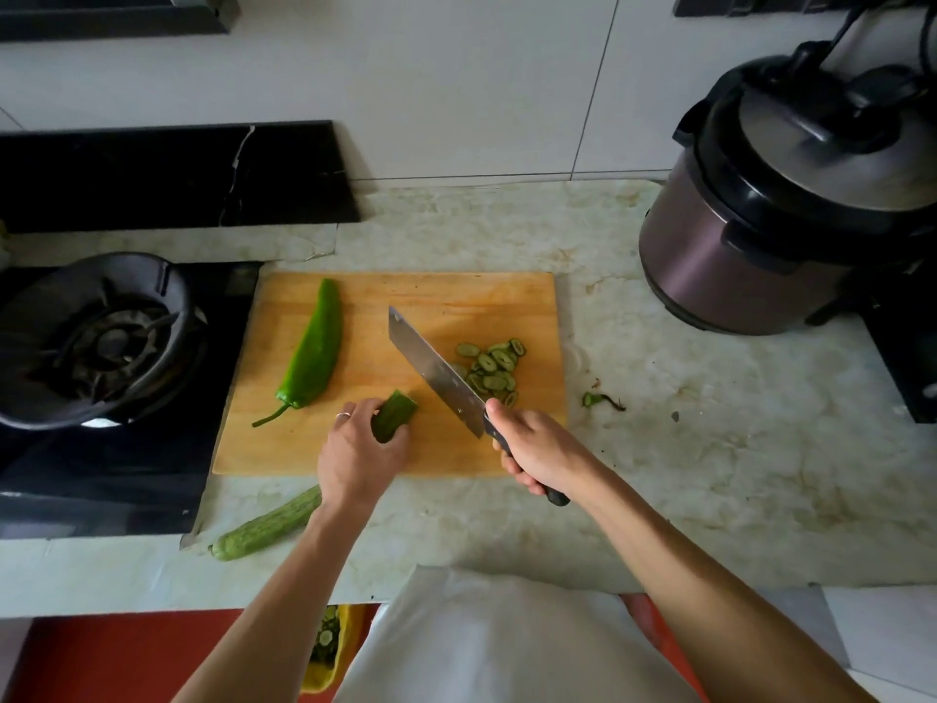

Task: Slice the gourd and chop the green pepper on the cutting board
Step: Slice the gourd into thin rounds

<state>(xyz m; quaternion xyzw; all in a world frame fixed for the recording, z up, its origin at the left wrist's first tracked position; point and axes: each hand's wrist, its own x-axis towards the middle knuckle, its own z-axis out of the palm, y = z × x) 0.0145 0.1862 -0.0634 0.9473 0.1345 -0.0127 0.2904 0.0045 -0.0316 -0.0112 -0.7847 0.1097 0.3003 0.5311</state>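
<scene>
A wooden cutting board [446, 296] lies on the counter. My left hand [357, 454] grips a short dark green gourd piece [398, 413] near the board's front edge. My right hand [532, 449] holds the handle of a cleaver [433, 372], whose blade is raised and angled over the board between the gourd piece and a pile of gourd slices [492, 370]. A long green pepper [312, 350] lies whole on the board's left part. A pale green gourd [263, 525] lies on the counter in front of the board, partly under my left forearm.
A gas burner with a black ring [96, 337] sits left of the board. An electric pressure cooker [791, 205] stands at the back right. A small green stem scrap [601, 400] lies on the counter right of the board. A yellow container [329, 646] shows below the counter edge.
</scene>
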